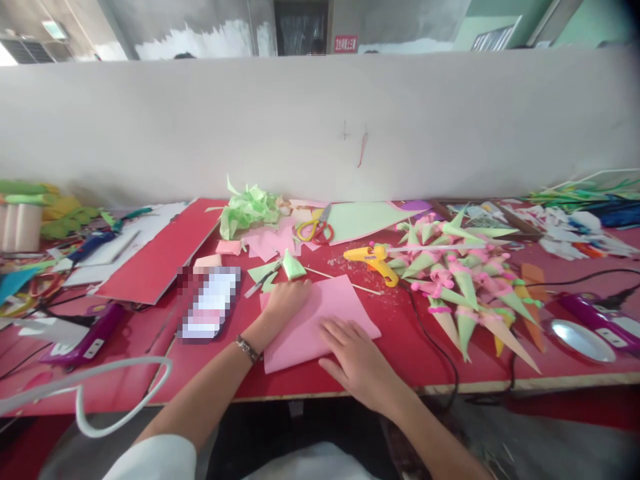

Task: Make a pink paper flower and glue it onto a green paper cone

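Two hands on a pink sheet (300, 333) near the front edge of a red table (407, 357).
The sheet's long axis ran left to right, its right end angled away from that edge and its near-left corner towards it. The right hand (355, 360) lay flat on its right half, fingers slightly parted, gripping nothing; the left hand (289, 300) rested curled at its far-left side, and whether those fingers pinched it could not be told. Just beyond stood a green cone (293, 267); a thin stick (367, 289) crossed close behind the far corner. A yellow glue gun (373, 260) and heaped cones (463, 273) crowded the right. The left forearm covered part of the sheet; a phone (210, 303) was pixelated.
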### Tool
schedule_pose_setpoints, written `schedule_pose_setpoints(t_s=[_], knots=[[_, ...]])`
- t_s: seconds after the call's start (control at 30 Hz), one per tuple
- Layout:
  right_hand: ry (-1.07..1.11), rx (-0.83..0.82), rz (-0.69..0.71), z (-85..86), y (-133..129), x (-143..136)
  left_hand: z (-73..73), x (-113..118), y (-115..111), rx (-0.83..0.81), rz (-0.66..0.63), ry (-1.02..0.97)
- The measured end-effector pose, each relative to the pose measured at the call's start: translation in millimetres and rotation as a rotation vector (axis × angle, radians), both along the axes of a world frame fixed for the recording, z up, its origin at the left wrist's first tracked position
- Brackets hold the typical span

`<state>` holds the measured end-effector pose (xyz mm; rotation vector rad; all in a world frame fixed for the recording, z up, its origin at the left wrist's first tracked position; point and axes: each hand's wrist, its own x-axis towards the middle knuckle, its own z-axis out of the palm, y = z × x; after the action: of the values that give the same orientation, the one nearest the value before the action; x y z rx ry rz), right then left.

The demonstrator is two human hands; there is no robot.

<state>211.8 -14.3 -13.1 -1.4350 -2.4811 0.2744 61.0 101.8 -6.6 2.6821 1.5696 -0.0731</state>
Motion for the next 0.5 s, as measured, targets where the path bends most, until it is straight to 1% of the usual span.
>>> schedule_pose_setpoints(t_s=[0.1,0.17,0.37,0.43,0.5], knots=[[-0.029,-0.021,0.030,-9.4,-10,1,1.0,-1,2,0.007,-0.003,0.022],[-0.051,-0.037,0.045,-12.0,-17,6,-0.2,-1,3,0.011,-0.009,0.032],[-0.092,-0.092,0.040,-8.8,-29,14,-2.5,-2,4,0.051,-0.034,0.033],[-0.095,-0.105,0.030,-7.9,-28,13,-1.3,-2,2,0.080,-0.065,0.023],[-0.098,-0.120,0.023,-6.9,-27,13,-1.4,-2,-4,0.117,-0.137,-0.001]])
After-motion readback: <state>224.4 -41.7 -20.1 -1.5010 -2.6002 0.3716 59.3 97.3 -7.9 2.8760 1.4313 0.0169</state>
